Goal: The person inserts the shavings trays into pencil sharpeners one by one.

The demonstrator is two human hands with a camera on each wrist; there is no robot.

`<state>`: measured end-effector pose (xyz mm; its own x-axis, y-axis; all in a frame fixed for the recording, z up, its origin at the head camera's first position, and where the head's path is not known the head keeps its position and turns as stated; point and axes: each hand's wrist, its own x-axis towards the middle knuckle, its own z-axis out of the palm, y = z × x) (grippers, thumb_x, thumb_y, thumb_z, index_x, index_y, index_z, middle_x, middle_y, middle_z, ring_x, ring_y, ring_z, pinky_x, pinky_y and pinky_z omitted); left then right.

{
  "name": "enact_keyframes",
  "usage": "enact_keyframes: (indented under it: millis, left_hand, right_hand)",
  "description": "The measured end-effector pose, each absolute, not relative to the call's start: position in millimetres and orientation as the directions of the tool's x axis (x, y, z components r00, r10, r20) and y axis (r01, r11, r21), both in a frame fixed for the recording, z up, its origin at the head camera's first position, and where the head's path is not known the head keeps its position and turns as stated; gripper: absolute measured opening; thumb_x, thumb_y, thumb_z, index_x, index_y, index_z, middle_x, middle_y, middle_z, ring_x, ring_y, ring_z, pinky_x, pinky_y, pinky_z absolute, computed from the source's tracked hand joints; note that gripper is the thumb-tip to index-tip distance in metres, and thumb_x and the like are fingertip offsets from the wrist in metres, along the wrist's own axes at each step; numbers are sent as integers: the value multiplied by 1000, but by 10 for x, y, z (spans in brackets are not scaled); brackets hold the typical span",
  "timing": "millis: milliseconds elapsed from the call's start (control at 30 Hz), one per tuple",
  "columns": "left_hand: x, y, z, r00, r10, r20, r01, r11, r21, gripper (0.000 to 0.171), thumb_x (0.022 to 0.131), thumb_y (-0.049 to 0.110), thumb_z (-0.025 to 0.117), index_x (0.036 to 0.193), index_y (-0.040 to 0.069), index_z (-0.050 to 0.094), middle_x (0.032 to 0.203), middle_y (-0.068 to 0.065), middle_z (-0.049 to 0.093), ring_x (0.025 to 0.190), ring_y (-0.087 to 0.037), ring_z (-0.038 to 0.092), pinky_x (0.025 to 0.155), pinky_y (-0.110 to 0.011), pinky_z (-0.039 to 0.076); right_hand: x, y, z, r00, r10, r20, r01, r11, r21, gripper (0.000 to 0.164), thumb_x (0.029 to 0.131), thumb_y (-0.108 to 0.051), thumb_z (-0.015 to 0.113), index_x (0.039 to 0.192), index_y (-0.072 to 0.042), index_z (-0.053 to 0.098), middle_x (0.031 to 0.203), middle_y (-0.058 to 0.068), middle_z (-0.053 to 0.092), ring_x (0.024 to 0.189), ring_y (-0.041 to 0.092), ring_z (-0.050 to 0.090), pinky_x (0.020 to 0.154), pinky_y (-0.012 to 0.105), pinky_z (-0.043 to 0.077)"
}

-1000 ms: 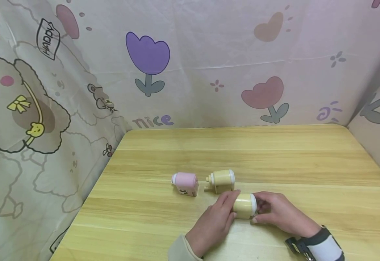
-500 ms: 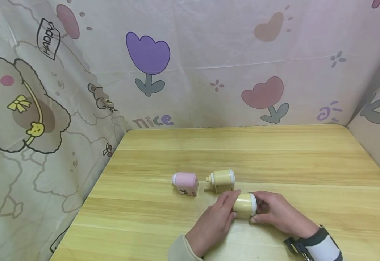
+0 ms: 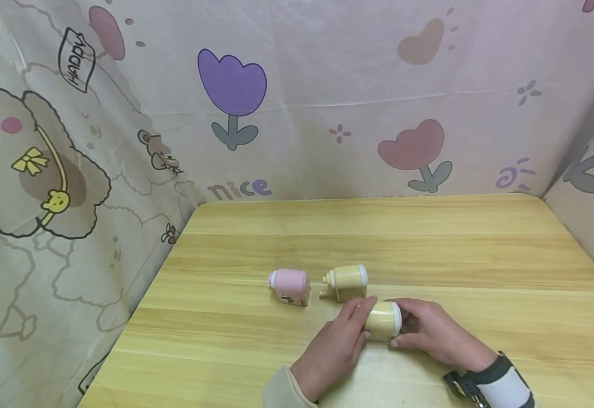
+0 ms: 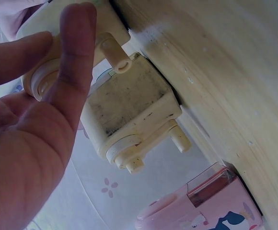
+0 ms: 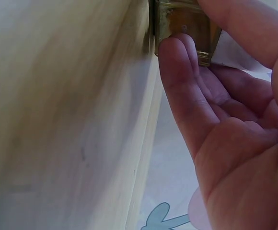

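Observation:
A yellow hand-crank pencil sharpener (image 3: pixel 380 322) with a white end stands on the table between both hands. My left hand (image 3: pixel 332 348) grips its crank end, thumb on the near side and fingers over the top. In the left wrist view its crank knob (image 4: pixel 116 55) sticks out beside the fingers. My right hand (image 3: pixel 436 334) holds the white end between thumb and fingers. From the right wrist, fingertips rest against a clear brownish drawer (image 5: pixel 189 26) low on that end. Part of the sharpener is hidden by the hands.
Just behind stands a second yellow pencil sharpener (image 3: pixel 350 280), its window smudged dark in the left wrist view. Left of it is a pink sharpener (image 3: pixel 293 286) with a white front. A printed cloth (image 3: pixel 302 153) hangs along the back edge of the wooden table (image 3: pixel 215 340).
The right hand and wrist strap have shifted very slightly left, with the thumb closer in under the white end. The left hand and the sharpeners stay in place.

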<state>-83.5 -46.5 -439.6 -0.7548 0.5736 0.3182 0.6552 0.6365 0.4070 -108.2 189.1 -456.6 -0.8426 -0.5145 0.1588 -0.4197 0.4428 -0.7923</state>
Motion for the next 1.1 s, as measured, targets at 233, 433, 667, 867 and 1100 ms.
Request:
enact_keyframes:
  millis: [233,433,667,867,1100]
  left_hand:
    - [-833,-468,-4400,-752,573,326,659,636,401,59,96,18,53,150,18,27,136,-1,45,89,-12,60,79,-24,48]
    - [-836,-472,-4402,-749,575,331,663,633,400,59,96,17,53,150,17,27,136,-1,45,88,-12,60,79,-23,48]
    - [-841,-471,-4406,-747,576,332,665,632,399,59,96,17,53,149,16,27,136,-1,45,90,-11,59,80,-23,48]
    - [-844,-472,-4402,-744,579,333,668,626,403,59,97,16,52,150,17,27,136,0,45,93,-11,59,82,-22,47]
    - [-843,-467,-4413,-753,579,313,656,624,425,59,97,16,51,150,17,25,137,0,43,99,-11,58,86,-22,46]
  right_hand:
    - [-1083,1891,-4576,-840,-519,157,-414,426,-805,57,75,-32,78,123,-8,57,105,-1,65,89,9,64,76,31,52]
    - [-1086,1888,-4570,-839,-522,156,-413,422,-807,58,76,-34,77,124,-8,57,107,-1,65,90,9,64,77,31,52]
    - [-1086,1890,-4560,-842,-519,146,-408,436,-802,58,76,-35,77,124,-9,57,107,-1,66,91,9,64,78,31,52]
    - [-1084,1888,-4557,-846,-514,141,-406,450,-795,58,76,-36,77,124,-10,57,108,-2,66,93,9,63,80,31,52]
    - [-1081,1886,-4562,-851,-509,130,-405,478,-780,60,75,-38,76,124,-9,57,108,-4,65,94,9,62,81,32,51]
